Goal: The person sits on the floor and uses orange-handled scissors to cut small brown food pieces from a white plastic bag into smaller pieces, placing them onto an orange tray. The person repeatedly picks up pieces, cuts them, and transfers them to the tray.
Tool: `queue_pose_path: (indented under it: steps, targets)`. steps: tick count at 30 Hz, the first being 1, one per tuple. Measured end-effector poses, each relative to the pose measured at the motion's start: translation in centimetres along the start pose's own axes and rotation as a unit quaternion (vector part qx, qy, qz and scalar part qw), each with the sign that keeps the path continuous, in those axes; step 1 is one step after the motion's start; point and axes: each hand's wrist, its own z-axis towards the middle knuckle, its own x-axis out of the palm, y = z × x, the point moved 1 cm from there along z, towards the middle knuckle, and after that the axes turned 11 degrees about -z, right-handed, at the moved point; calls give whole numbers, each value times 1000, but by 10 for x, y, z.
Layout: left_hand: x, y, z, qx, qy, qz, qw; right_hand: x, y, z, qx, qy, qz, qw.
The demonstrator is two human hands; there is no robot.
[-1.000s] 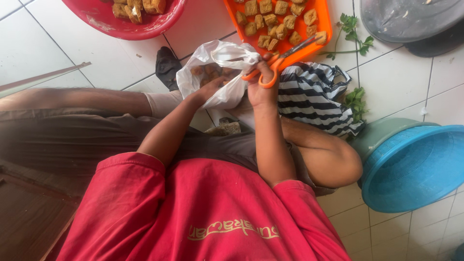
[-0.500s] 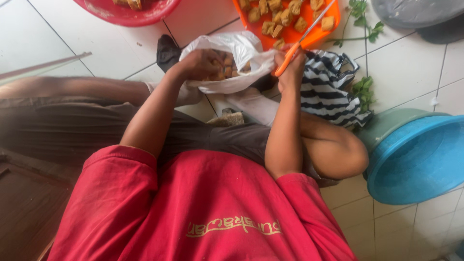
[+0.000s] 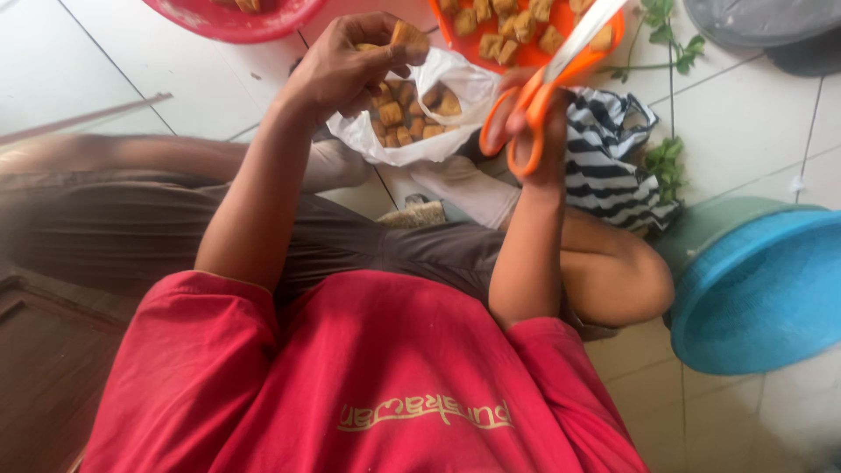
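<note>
Holding a single golden-brown fried cube (image 3: pixel 408 35) pinched at its fingertips, the left hand (image 3: pixel 346 70) is now lifted clear of the white plastic bag (image 3: pixel 438 131), whereas half a second ago it was sunk in the bag's mouth; the grip is clamped on that one piece, thumb under and fingers over. To its right, the right hand (image 3: pixel 534 131) has its fingers threaded through the orange loops of the scissors (image 3: pixel 561 61), so its grip is closed round the handles. The scissors have swung since the earlier pictures: a second ago they lay low against the bag, and now they stand raised, their long axis running from the loops near the wrist up and to the right, with the pale blades pointing far and right across the orange tray (image 3: pixel 526 60) of more cubes. The blades look shut or nearly so, though their tips run out of view. By my reading the piece is out of the bag and both piece and blades are up in the air, near each other but not touching. The bag lies on the tiled floor (image 3: pixel 753 114) between the knees, still part full. A red bowl (image 3: pixel 236 22) sits far left, a blue basin (image 3: pixel 762 289) near right.
</note>
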Motion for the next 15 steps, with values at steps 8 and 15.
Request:
queue_pose_path:
  steps: [8, 15]
  targets:
    - [23, -42, -7, 135, 35, -311, 940, 59, 30, -2, 114, 351, 159, 916]
    - [44, -50, -22, 142, 29, -202, 969, 58, 35, -5, 152, 351, 143, 913]
